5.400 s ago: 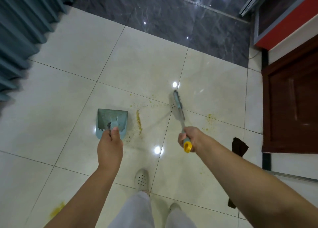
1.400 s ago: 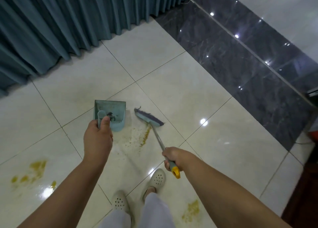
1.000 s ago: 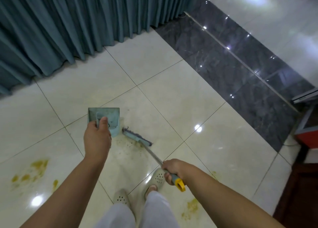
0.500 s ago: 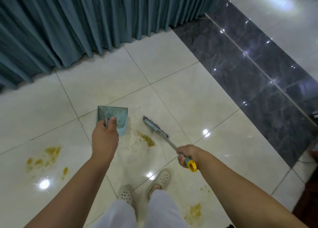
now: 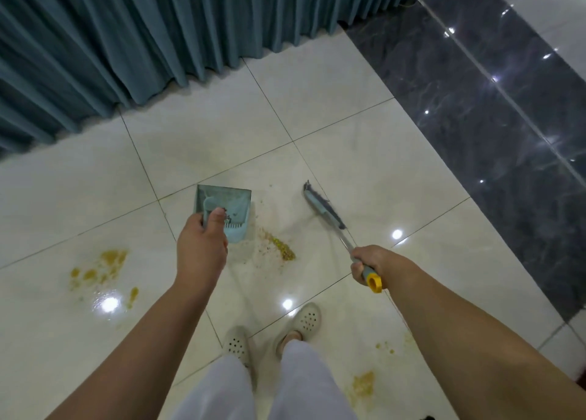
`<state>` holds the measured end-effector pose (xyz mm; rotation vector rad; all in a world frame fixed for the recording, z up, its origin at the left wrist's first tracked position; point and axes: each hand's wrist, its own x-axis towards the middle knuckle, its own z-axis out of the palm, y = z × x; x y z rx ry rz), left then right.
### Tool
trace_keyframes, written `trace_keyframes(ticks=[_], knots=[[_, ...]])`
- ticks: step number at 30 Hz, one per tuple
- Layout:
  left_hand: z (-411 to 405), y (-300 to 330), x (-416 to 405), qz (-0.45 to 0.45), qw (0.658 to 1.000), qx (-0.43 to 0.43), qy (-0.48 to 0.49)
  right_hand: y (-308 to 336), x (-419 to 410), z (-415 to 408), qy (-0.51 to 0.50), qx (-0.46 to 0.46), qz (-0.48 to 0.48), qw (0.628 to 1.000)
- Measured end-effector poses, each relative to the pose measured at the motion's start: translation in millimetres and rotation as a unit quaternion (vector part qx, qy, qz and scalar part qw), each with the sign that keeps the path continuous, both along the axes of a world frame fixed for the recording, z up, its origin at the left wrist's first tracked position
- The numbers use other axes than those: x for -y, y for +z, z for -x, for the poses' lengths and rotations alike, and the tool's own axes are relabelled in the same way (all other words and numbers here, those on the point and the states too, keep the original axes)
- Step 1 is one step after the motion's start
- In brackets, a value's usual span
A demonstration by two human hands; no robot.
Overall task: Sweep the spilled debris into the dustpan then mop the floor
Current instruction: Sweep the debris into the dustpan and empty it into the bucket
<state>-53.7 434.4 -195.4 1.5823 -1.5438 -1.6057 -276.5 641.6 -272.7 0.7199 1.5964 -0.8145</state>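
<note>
Head view: the left hand grips the handle of a light blue dustpan, fingers curled round it with the thumb laid on top; the pan is tilted, and whether it touches the cream tiled floor I cannot tell. The right hand has its fingers wrapped round the grip of a small broom, just above its yellow end cap. The broom head (blue back, dark bristles) sits at the floor to the right of the dustpan, apart from it.

Between pan and broom lies a short line of yellow-brown debris, with finer crumbs scattered around it, just beside the pan's right edge. A larger yellow stain marks the tile to the left, well apart from the pan, and another yellow patch lies near the right forearm. The person's pale perforated shoes stand below the debris. Teal curtains hang along the far edge, and a dark marble strip runs along the right.
</note>
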Motion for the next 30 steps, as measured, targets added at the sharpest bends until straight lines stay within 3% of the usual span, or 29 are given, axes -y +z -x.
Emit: trace_keyframes(ticks=[11,20,30], knots=[[-3,-8,3,0.014,0.999,0.006,-0.039,20,-38,-83,0.057,0.086,0.011,0.995],[-20,7,11,0.019,0.999,-0.004,-0.048,59,-19,-81,0.019,0.003,0.032,0.999],[-25,-1,18,-0.009,1.000,-0.012,0.019,40,37,1,-0.035,-0.044,0.049,0.997]])
